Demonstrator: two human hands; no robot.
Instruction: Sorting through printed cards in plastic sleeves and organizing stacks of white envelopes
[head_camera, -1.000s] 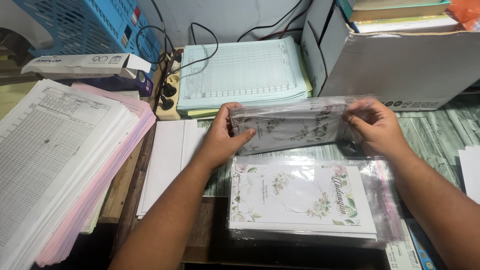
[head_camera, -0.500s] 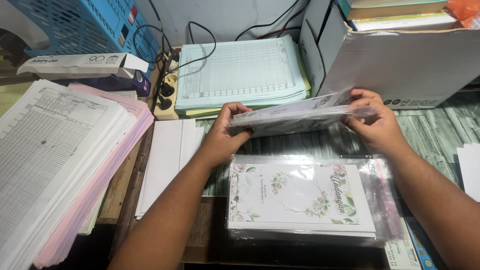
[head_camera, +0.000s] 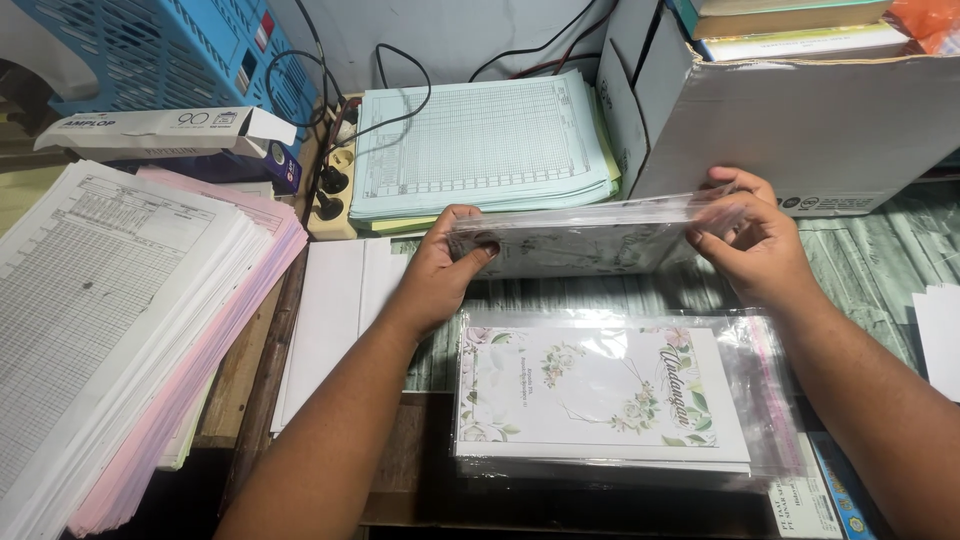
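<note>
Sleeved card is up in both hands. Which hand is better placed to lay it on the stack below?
Probably the right hand: it wraps the sleeved card's end with several fingers and sits above the stack. The left hand only pinches the other end.

Left hand (head_camera: 440, 265) at 10 o'clock, fingers curled and pinching, right hand (head_camera: 755, 240) at 2 o'clock, likewise pinching, forearms converging upward.

Counter (head_camera: 870, 270): wooden, partly covered by a green striped sheet on the right side.
Left side: a thick stack of white and pink forms (head_camera: 110, 330) lay there, with a white carton (head_camera: 165, 130) behind it.
Middle: white sheets (head_camera: 335, 320) lay flat beside a stack of floral cards in plastic sleeves (head_camera: 600, 395).
Back: green ruled sheets (head_camera: 480, 145), a power strip (head_camera: 330, 185) and a grey box (head_camera: 800, 120) rested there.
</note>
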